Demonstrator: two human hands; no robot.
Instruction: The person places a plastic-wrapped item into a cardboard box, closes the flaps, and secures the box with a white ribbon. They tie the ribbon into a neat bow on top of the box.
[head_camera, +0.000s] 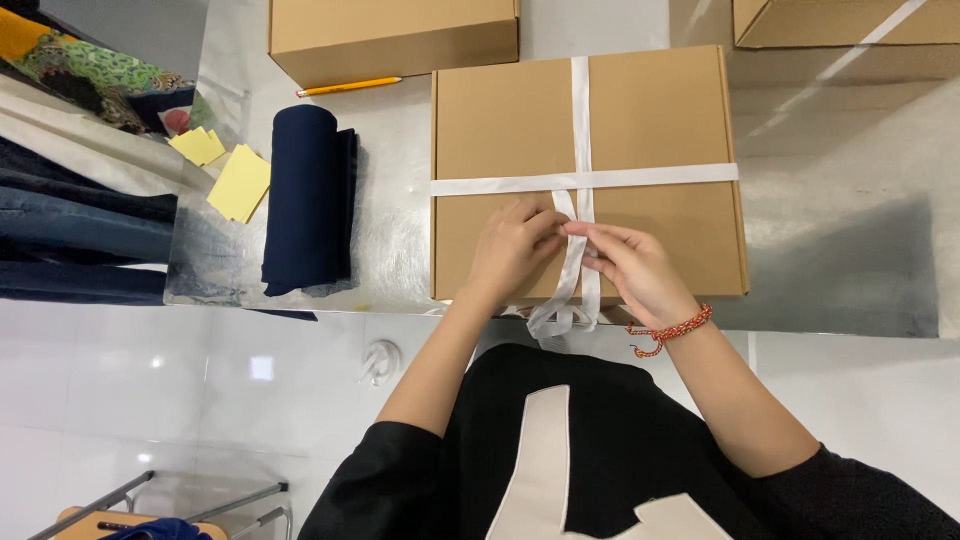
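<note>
Pinching the white satin ribbon (578, 205) where it crosses the flat brown cardboard box (655, 120) on the shiny surface (850, 230), left hand (512, 248) and right hand (632, 268) curl fingers closed around its strands.

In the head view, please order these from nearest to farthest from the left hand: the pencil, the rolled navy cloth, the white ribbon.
1. White ribbon: touching the left hand.
2. Rolled navy cloth: to its left on the table.
3. Pencil: farther up-left, beside another box.
</note>
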